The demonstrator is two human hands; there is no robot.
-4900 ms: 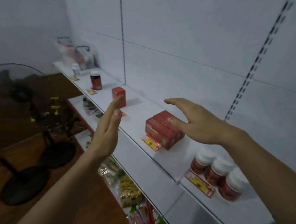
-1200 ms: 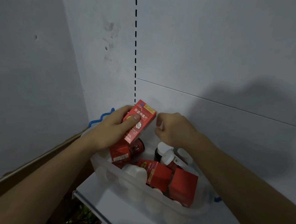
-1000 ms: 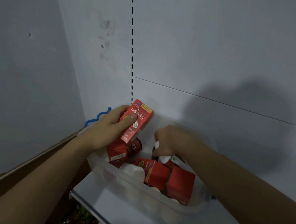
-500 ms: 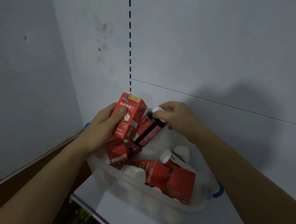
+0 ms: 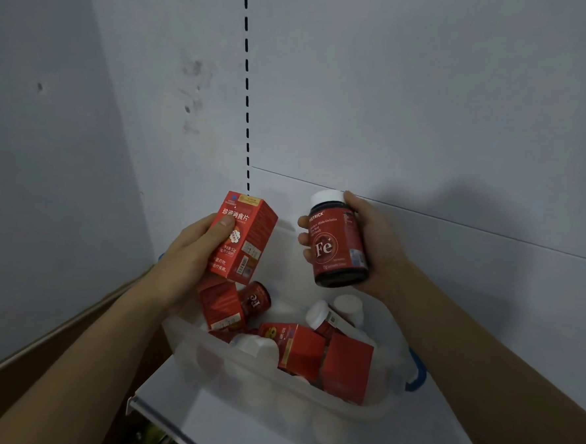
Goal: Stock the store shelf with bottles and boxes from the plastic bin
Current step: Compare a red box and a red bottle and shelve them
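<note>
a red box (image 5: 240, 239) is gripped by the left hand (image 5: 186, 263) and a bottle (image 5: 336, 245) by the right hand (image 5: 372, 247), both held above the bin (image 5: 308, 394). neither is shelved yet; more boxes and bottles are left in it.

The red box (image 5: 246, 238) held in the left hand (image 5: 186, 260) carries white Chinese characters across its front, reading 珍迪消食片 as far as the blur allows; smaller print below and a barcode on its side are too small to read. The dark bottle (image 5: 336, 241) held in the right hand (image 5: 375, 247) has a red label with "PIETRICK" at the top and a large "Fe" in a circle. A bottle lying in the bin (image 5: 255, 300) also shows "Fe".
</note>
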